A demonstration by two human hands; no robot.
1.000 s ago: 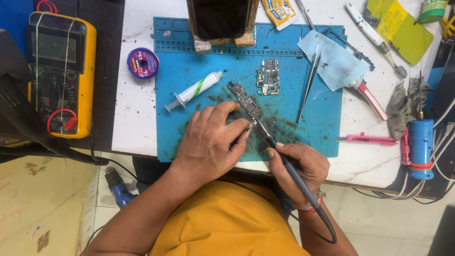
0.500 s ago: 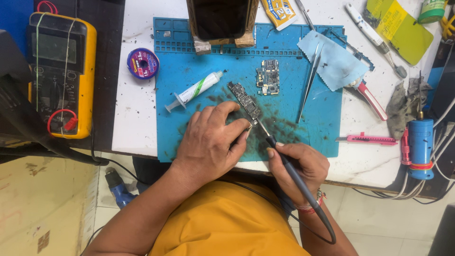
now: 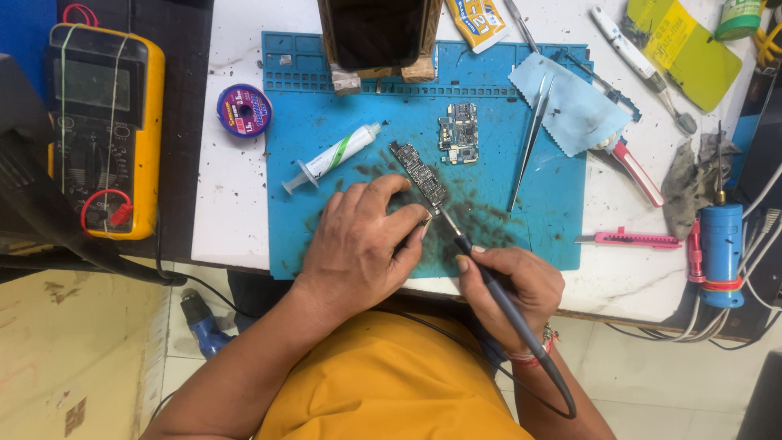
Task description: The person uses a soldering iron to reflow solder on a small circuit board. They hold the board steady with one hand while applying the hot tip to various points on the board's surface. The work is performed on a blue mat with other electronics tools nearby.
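Narrow circuit board [image 3: 419, 176] under left hand [image 3: 358, 240], soldering iron [image 3: 497, 297] in right hand [image 3: 515, 285].

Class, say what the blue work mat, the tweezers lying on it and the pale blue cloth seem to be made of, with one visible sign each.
Blue rectangular work mat: probably silicone or rubber; matte, with moulded compartments along its top edge.
Slim silver tweezers: metal, judging by the bright, thin, reflective arms.
Pale blue square cloth: likely woven microfibre; soft matte surface and zigzag-cut edges.

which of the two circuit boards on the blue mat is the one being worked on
The long narrow circuit board, whose near end the left hand pins while the soldering iron in the right hand touches it. The squarer board lies untouched farther back.
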